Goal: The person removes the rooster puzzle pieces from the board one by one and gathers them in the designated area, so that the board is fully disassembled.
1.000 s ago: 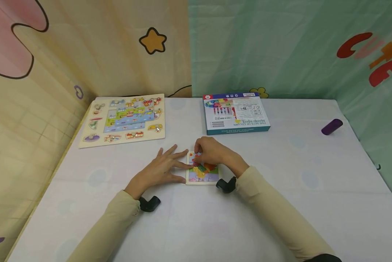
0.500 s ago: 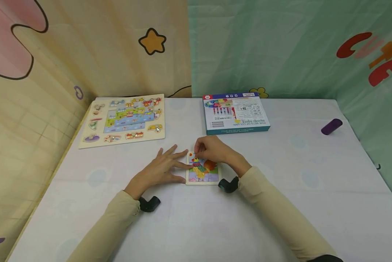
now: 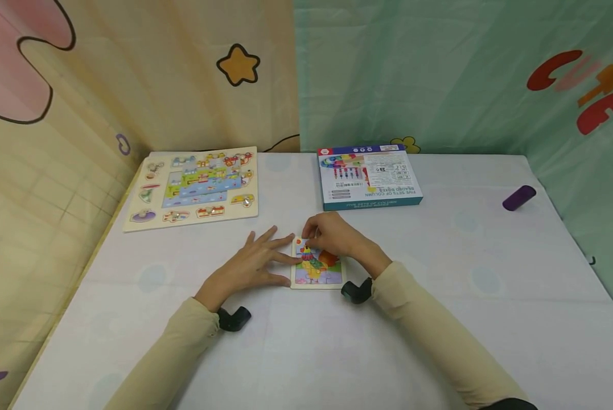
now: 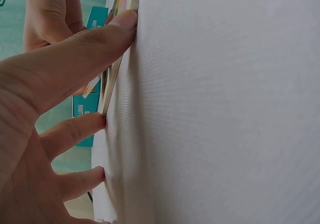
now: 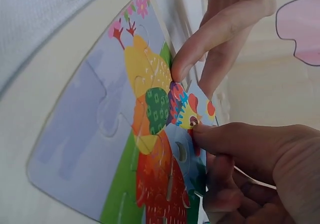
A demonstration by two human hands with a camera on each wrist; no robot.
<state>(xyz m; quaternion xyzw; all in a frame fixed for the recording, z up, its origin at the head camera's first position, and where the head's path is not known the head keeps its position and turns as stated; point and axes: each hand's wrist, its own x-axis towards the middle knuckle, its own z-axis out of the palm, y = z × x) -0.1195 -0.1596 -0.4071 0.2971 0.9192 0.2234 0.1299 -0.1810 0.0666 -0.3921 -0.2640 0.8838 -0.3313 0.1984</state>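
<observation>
The right hand (image 3: 332, 234) pinches the rooster-head piece (image 5: 189, 113) between thumb and finger, while the left hand (image 3: 255, 260), fingers spread wide and gripping nothing, touches the left edge of the rooster puzzle (image 3: 316, 274), which lies on the white table (image 3: 306, 353) in front of the box (image 3: 370, 177). I'd brace that edge lightly and move the tilted piece gently, so its neighbours aren't jostled.

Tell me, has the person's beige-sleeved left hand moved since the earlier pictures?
No: in the head view, the left hand shows no visible shift in any direction relative to the large rectangular cream puzzle board.
</observation>
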